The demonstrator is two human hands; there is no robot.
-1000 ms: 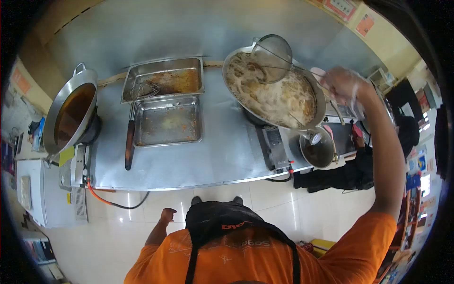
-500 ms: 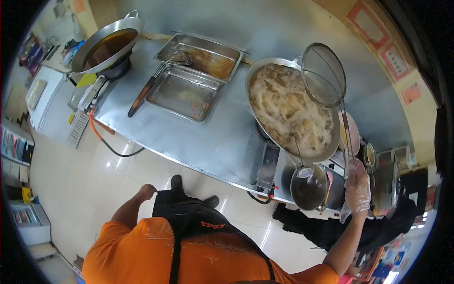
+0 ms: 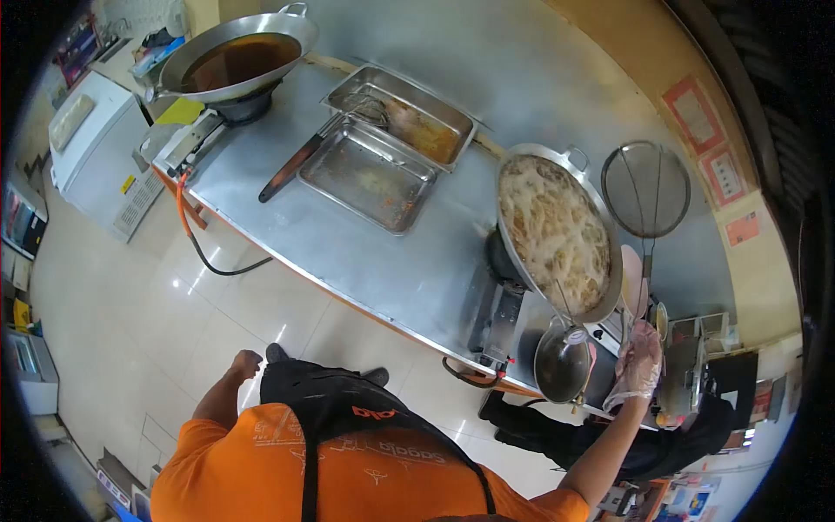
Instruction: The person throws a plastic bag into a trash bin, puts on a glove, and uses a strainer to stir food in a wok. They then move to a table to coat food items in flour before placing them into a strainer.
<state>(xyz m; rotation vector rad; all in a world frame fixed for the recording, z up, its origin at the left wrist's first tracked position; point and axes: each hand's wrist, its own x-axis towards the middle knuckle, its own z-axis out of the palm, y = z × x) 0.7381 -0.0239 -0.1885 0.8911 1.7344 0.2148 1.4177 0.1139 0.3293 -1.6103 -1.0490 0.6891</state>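
My right hand (image 3: 639, 348), in a clear plastic glove, is closed around the handle of a long-handled mesh strainer (image 3: 645, 187). The strainer's round basket is raised beside the wall, right of a large wok (image 3: 619, 291) of foaming, bubbling oil with pale pieces in it. A thin probe with a round dial (image 3: 575, 336) leans at that wok's near rim. Below it sits a smaller dark pan (image 3: 561, 365), close to my right hand. My left hand (image 3: 247, 362) is closed low at my side, by the black apron (image 3: 313, 391). White material shows just under its fingers; its grip is partly hidden.
Two steel trays (image 3: 348, 191) (image 3: 452, 143) stand mid-counter, with a dark-handled wire skimmer (image 3: 291, 170) across them. Another wok (image 3: 296, 35) of dark liquid is at the far left. A pink bowl (image 3: 635, 270) stands behind the right wok. A person in black (image 3: 557, 431) is at right.
The strainer has moved from over the wok's rim to its right, toward the wall. My left hand has shifted slightly, and white material now shows beneath it. The view has turned.
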